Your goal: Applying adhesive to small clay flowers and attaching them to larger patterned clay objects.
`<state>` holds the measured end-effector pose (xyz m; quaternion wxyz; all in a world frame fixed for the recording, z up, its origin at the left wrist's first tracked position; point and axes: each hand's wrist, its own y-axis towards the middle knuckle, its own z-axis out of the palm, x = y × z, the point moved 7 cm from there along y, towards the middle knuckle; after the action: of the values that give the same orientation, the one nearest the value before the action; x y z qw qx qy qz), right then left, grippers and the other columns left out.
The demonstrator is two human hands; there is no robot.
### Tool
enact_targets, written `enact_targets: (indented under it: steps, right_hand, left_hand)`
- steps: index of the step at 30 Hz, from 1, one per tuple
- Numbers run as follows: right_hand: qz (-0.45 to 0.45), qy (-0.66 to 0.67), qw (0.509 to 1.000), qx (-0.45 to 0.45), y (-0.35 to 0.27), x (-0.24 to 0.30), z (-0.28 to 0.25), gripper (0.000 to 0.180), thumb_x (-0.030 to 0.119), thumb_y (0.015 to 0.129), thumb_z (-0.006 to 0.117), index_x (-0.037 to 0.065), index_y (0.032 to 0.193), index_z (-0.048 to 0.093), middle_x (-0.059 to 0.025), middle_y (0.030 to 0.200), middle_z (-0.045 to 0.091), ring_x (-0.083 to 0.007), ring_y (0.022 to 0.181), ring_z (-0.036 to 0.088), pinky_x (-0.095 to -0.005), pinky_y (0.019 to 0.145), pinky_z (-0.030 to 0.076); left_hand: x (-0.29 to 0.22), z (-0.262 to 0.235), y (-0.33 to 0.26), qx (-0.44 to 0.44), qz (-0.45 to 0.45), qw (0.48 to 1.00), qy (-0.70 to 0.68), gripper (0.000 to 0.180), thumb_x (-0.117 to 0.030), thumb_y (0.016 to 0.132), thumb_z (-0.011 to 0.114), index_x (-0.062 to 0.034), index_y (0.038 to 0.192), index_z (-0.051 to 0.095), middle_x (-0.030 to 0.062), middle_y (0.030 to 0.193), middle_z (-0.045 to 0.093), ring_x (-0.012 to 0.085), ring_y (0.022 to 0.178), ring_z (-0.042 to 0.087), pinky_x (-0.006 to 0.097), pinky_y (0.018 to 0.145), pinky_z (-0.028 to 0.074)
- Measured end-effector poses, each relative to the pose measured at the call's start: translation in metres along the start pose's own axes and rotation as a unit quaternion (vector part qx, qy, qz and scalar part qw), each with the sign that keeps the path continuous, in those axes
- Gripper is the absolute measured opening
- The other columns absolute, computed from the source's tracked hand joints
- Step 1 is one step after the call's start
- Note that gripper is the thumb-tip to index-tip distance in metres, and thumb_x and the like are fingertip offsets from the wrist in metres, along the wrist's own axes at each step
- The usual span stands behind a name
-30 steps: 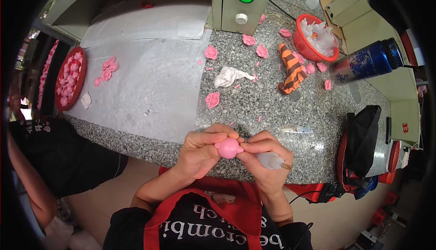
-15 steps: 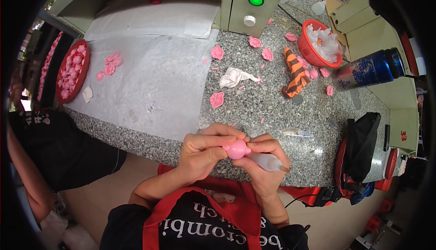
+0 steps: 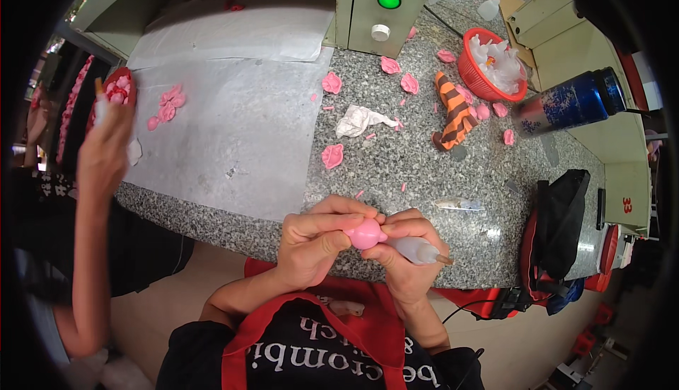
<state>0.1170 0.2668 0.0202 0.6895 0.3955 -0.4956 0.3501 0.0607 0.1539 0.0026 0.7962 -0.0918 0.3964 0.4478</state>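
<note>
The person stands at the near edge of a speckled granite counter [image 3: 424, 170], both hands raised together just in front of the edge. The left hand [image 3: 311, 245] is curled around a small rounded pink piece [image 3: 366, 234], thumb and fingers clamped on it from the left and above. The right hand [image 3: 407, 255] touches the same pink piece from the right and at the same time grips a small translucent squeeze bottle [image 3: 419, 250], whose thin nozzle points to the right. The pink piece therefore sits between the two hands, held clear of the counter. On the counter behind lie scattered flat pink pieces [image 3: 332, 155], a crumpled white wrapper [image 3: 359, 119], an orange-and-black striped cone [image 3: 454, 110], a red basket [image 3: 475, 78] holding pale items, and a dark blue flask [image 3: 569, 101] lying on its side. A sheet of white paper [image 3: 233, 121] covers the counter's left part. At far left, another person's hand [image 3: 106, 146] is raised near a red tray [image 3: 117, 89] of pink pieces.
</note>
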Motion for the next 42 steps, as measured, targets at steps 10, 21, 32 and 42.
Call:
enact_targets:
  steps: [10,21,32,42]
  right_hand:
    - [0.019,0.053,0.998,-0.037,-0.006,-0.013,-0.005,0.03,0.0,0.061,0.075,0.0,0.083,0.054,-0.0105,0.082,0.055,-0.0158,0.073,0.054,-0.0238,0.063,0.046]
    - [0.017,0.022,0.999,-0.034,-0.005,-0.012,-0.003,0.032,0.002,0.061,0.075,0.002,0.085,0.054,-0.0093,0.089,0.051,-0.0168,0.081,0.053,-0.026,0.071,0.045]
    - [0.19,0.037,0.981,0.007,0.016,-0.021,-0.016,0.022,0.001,0.064,0.073,-0.001,0.08,0.058,-0.0108,0.097,0.055,-0.0142,0.081,0.057,-0.0245,0.069,0.047]
    - [0.246,-0.065,0.959,0.126,0.045,-0.01,-0.006,0.024,0.007,0.069,0.07,-0.002,0.089,0.06,-0.0063,0.083,0.06,-0.0101,0.067,0.057,-0.0218,0.059,0.047]
  left_hand:
    - [0.001,0.001,0.0,-0.02,0.014,0.999,0.03,0.021,-0.002,0.082,0.051,0.0009,0.102,0.057,0.0202,0.108,0.05,0.0342,0.101,0.052,0.043,0.088,0.043]
    - [0.003,-0.002,0.0,-0.032,-0.003,0.999,0.017,0.022,-0.004,0.084,0.049,0.0007,0.104,0.057,0.0194,0.109,0.049,0.0335,0.102,0.051,0.042,0.087,0.043]
    - [0.005,-0.007,0.01,-0.094,-0.169,0.971,0.14,0.026,0.005,0.077,0.056,0.0038,0.103,0.055,0.0154,0.102,0.056,0.0207,0.092,0.057,0.029,0.08,0.047]
    - [0.028,-0.01,0.012,-0.013,-0.327,0.94,-0.097,0.034,-0.007,0.082,0.054,0.0061,0.112,0.046,0.0174,0.104,0.055,0.0236,0.092,0.058,0.031,0.078,0.05]
